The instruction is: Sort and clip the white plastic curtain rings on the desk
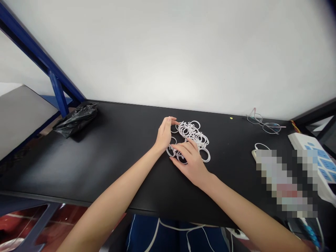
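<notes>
A heap of thin white rings, some with small knobs or tabs, lies on the black tabletop. My left hand stands on its edge along the heap's left side, fingers stretched out and curved toward the rings. Over the near side of the heap is my right hand, palm down with its fingers spread and pointing left. Its fingers partly cover several rings. Neither hand visibly grips a ring. A few rings lie between the two hands.
A crumpled black plastic bag lies at the far left. Eyeglasses rest by the wall at the right. Nearer are a blurred-out phone-like object with a cable and a white power strip. Cables hang below the front edge.
</notes>
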A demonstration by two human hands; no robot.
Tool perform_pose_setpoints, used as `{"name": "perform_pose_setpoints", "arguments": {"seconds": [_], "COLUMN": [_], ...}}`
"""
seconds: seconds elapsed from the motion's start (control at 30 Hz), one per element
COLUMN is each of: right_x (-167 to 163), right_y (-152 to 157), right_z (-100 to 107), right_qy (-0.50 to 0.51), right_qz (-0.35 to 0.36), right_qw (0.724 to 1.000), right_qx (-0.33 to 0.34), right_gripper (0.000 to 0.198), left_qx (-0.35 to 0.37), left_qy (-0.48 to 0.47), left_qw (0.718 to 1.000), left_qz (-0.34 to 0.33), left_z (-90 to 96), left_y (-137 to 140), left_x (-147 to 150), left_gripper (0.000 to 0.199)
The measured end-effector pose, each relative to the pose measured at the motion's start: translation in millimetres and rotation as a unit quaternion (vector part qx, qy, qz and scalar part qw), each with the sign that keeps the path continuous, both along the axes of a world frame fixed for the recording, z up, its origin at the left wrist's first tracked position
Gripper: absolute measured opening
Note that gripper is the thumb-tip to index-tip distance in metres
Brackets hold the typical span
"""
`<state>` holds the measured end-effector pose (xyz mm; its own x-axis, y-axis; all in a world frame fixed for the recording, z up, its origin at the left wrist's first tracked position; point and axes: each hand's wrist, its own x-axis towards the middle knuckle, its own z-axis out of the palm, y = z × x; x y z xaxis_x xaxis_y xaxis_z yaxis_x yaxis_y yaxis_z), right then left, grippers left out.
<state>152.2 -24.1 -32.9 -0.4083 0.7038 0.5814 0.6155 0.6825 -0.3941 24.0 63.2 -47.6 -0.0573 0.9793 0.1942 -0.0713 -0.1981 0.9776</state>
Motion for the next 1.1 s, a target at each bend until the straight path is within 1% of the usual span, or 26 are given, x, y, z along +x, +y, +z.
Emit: {"name": "perform_pose_setpoints", "arguments": {"seconds": [0.07, 0.17, 0.27, 0.33, 0.4, 0.47, 0.53, 0.6, 0.67, 0.83, 1.0, 1.1], "right_x": [-0.2, 1.0, 4.6, 7.6, 10.1, 11.9, 13.4, 14.7, 15.6, 14.6, 13.0, 13.2], "right_y": [0.3, -0.3, -2.1, -2.8, -2.7, -2.2, -1.5, -1.1, -1.3, -4.2, -5.7, -5.8], "right_z": [1.3, 5.8, 10.6, 12.1, 12.2, 11.2, 9.6, 7.6, 5.7, 3.1, 3.4, 3.7], "right_qy": [0.027, 0.108, 0.165, 0.179, 0.191, 0.202, 0.216, 0.226, 0.239, 0.259, 0.273, 0.277], "right_qz": [0.008, 0.007, -0.006, -0.013, -0.019, -0.025, -0.031, -0.035, -0.034, -0.032, -0.037, -0.033], "right_qw": [0.999, 0.991, 0.976, 0.971, 0.968, 0.966, 0.963, 0.961, 0.959, 0.958, 0.955, 0.954], "right_qx": [0.015, 0.08, 0.143, 0.158, 0.163, 0.161, 0.158, 0.153, 0.145, 0.119, 0.112, 0.108], "right_gripper": [0.027, 0.023, 0.027, 0.029, 0.029, 0.027, 0.026, 0.026, 0.027, 0.025, 0.018, 0.021], "left_qx": [0.008, 0.046, 0.119, 0.171, 0.23, 0.287, 0.316, 0.312, 0.296, 0.277, 0.279, 0.289], "left_qy": [0.011, 0.044, 0.111, 0.147, 0.171, 0.187, 0.202, 0.213, 0.213, 0.207, 0.209, 0.205], "left_qw": [1.0, 0.998, 0.985, 0.973, 0.958, 0.939, 0.922, 0.917, 0.92, 0.932, 0.931, 0.93], "left_qz": [0.002, 0.019, 0.049, 0.055, 0.024, -0.034, -0.092, -0.128, -0.14, -0.113, -0.112, -0.103], "left_z": [3.2, 12.7, 24.4, 29.5, 31.0, 29.3, 25.7, 22.0, 19.3, 17.6, 16.7, 16.1], "left_y": [-2.7, -10.9, -23.9, -32.8, -39.8, -44.4, -47.4, -49.6, -51.6, -55.4, -56.1, -55.5], "left_x": [-0.2, -0.8, -2.0, -3.5, -5.2, -5.9, -4.6, -1.5, 1.9, 5.9, 7.6, 8.8], "left_gripper": [0.04, 0.038, 0.037, 0.039, 0.04, 0.04, 0.043, 0.045, 0.045, 0.045, 0.051, 0.048]}}
